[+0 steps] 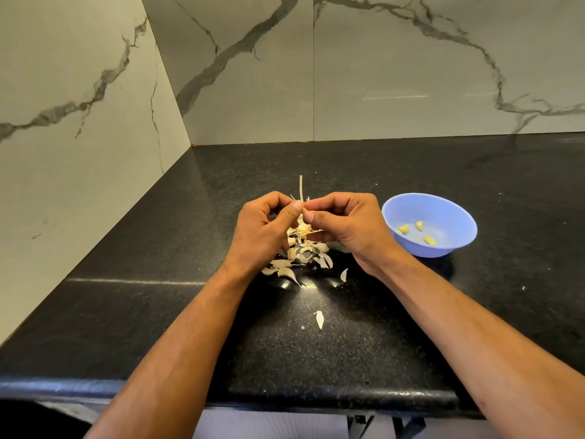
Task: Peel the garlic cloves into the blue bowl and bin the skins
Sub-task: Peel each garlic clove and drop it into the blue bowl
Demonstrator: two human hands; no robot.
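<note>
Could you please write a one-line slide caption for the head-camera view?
Both hands, left and right, pinch a garlic piece above loose skins; three peeled cloves lie in the blue bowl.

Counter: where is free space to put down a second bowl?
Free: the counter left of the skins, and behind the blue bowl toward the wall. Crowded: under both hands, where skins lie.

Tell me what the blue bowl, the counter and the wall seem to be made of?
The blue bowl looks like plastic: uniform pale colour, thin rim, soft matte sheen. The counter looks like polished black granite: speckled, with mirror-like glints. The wall seems glossy marble-look tile or slab: grey veins, straight seams.
</note>
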